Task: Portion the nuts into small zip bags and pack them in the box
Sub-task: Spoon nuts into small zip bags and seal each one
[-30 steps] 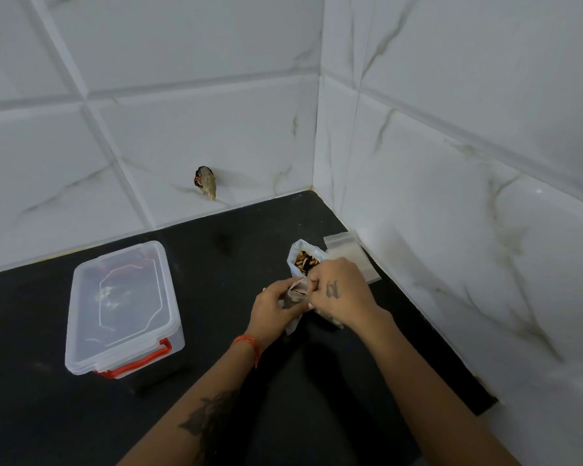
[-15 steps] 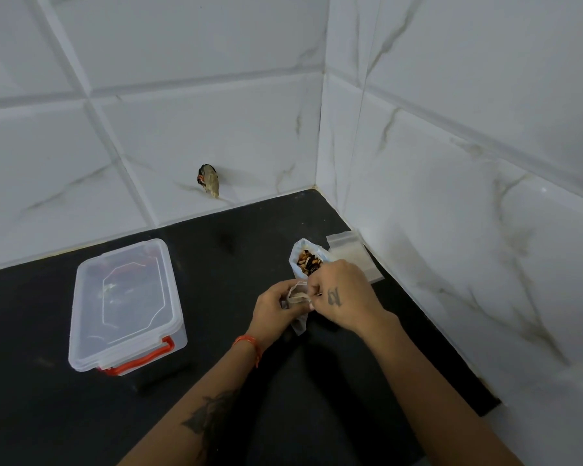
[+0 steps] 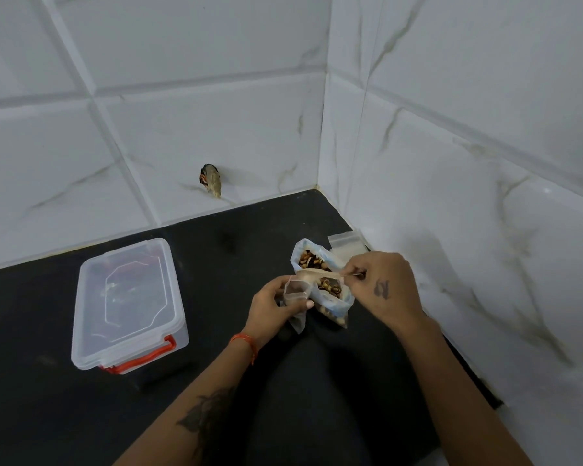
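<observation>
A small clear zip bag [image 3: 297,290] hangs between both hands above the black counter. My left hand [image 3: 272,306] grips its left side with thumb and fingers. My right hand [image 3: 381,284] pinches the right end of its mouth, so the top edge is stretched wide. Right behind it stands a larger open bag of mixed nuts [image 3: 320,277], its top folded open with brown nuts showing. A clear plastic box [image 3: 128,304] with red latches sits lid-on at the left, well apart from both hands.
A stack of spare small zip bags [image 3: 345,245] lies against the right wall behind the nut bag. White tiled walls meet in a corner behind. A capped cable stub [image 3: 211,179] sticks out of the back wall. The black counter [image 3: 48,415] ends at the right wall.
My right hand has moved right, away from the left hand, pulling the small bag's mouth open. The nut bag behind is now more exposed. The box has not moved.
</observation>
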A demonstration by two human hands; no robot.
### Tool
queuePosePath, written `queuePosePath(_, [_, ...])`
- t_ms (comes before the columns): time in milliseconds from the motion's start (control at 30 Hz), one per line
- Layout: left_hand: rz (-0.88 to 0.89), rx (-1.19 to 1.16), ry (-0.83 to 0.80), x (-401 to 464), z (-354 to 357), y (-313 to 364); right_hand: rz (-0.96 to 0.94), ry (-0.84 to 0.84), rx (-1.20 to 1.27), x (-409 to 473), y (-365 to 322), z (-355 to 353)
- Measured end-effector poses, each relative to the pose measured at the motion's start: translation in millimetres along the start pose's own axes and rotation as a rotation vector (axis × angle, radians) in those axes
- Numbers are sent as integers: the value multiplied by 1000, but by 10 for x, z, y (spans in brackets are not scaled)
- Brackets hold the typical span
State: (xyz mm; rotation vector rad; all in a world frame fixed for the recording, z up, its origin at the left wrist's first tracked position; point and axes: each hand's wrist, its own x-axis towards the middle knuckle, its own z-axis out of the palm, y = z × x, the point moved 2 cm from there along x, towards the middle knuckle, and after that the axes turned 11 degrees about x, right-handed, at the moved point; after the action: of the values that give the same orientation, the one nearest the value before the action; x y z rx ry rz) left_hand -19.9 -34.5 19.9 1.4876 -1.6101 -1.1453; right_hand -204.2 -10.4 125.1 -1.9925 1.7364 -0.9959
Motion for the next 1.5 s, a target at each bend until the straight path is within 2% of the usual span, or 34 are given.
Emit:
queuePosePath(200, [8, 7, 2, -23, -12, 29, 624, 78, 626, -127, 489, 70])
queuePosePath(267, [8, 9, -1, -25, -12, 28, 706, 85, 689, -188, 599, 159])
queuePosePath(367, [-2, 13, -11, -27, -7, 23, 728, 12, 592, -217, 678, 255])
queuePosePath(400, [-5, 14, -14, -30, -7, 21, 710, -15, 510, -217, 676, 263])
queuePosePath(467, [-4, 14, -14, -38, -11, 20, 575, -27, 174, -205, 611, 221])
queuePosePath(533, [3, 14, -7, -46, -13, 12, 357, 86, -63, -186, 453, 154])
queuePosePath(600, [9, 13, 5, -50, -10, 1, 137, 118, -26, -152, 257, 179])
queuePosePath(667, [32, 11, 22, -66, -9, 14, 25, -74, 71, -128, 87, 357])
queuePosePath(733, [68, 30, 25, -80, -15, 32, 34, -289, 107, -132, 32, 594])
queuePosePath(800, [80, 46, 20, -101, -42, 43, 108, -358, 181, -117, 52, 724])
queuePosePath(933, [45, -45, -31, -157, -149, 91, 173, -284, 384, -78, 76, 751])
queuePosePath(1000, [19, -168, -85, -202, -198, 129, 162, -193, 415, -78, 72, 693])
queuePosePath(1100, [-17, -334, -114, -247, -248, 119, 112, -237, 473, -103, 64, 644])
queuePosePath(1200, [-35, -456, -101, -272, -247, 68, 61, -132, 489, -114, 91, 599])
queuePosePath(1433, [-65, -479, -48, -300, -259, 90, 17, -148, 467, -186, 17, 625])
queuePosePath(1500, [-84, -500, -21, -322, -261, 99, 61, -119, 502, -217, -11, 658])
